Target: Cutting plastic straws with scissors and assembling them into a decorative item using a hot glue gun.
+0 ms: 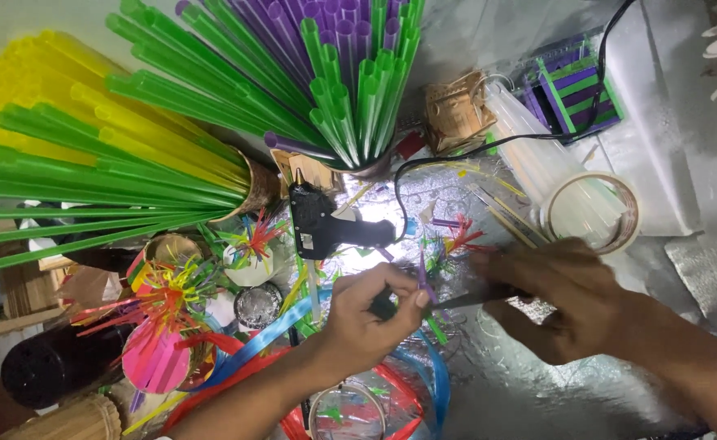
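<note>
Foil-covered bench, cluttered. Left hand is pinching a purple straw piece; right hand, at 3 o'clock, is gripping scissors closed. Judgement: keep straw steady, cut squarely.

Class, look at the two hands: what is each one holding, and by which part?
The left hand pinches a short purple straw piece near its lower end. The right hand has its grip on the handle end of a dark bladed tool, probably scissors.
</note>
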